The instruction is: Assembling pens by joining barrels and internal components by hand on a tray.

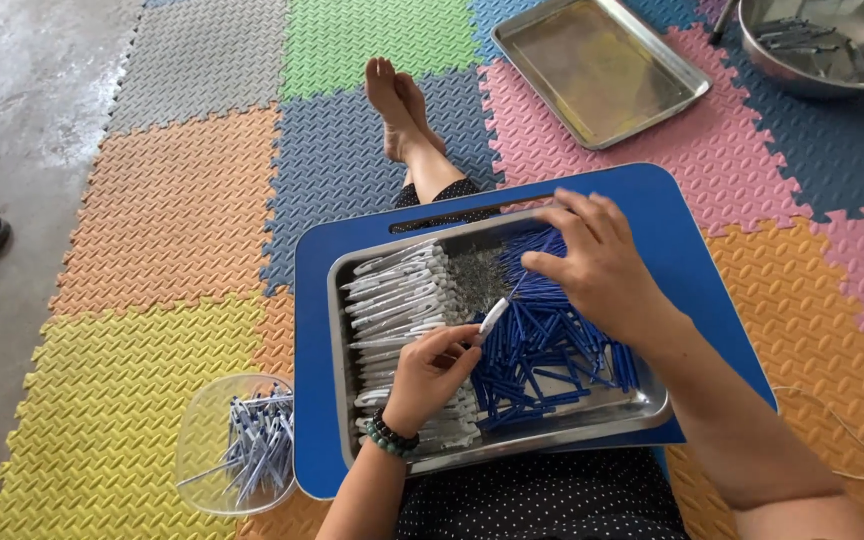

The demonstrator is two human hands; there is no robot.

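A white pen barrel (pixel 492 318) is pinched between the fingertips of the left hand (pixel 430 372), its tip pointing up toward the right hand (pixel 597 265). The left hand's fingers are closed on that barrel. The right hand lies just beyond it with fingers spread and bent, pressing down on a heap of blue pen parts (pixel 542 345); whether it grips any single piece cannot be told. The two hands are near each other but not touching.

Both work over a metal tray (pixel 562 425). Under and to the left of the left hand, rows of white pen barrels (pixel 397 295) lie stacked side by side. Between the hands, farther away, sits a small grey pile of tiny springs (pixel 477 272). The tray rests on a blue lap board (pixel 672 200) across the person's legs.

Left of the left hand, on the foam floor mat (pixel 172 210), stands a clear plastic bowl (pixel 202 425) holding assembled pens. Well beyond the right hand lie an empty metal tray (pixel 600 68) and a steel bowl (pixel 832 45).
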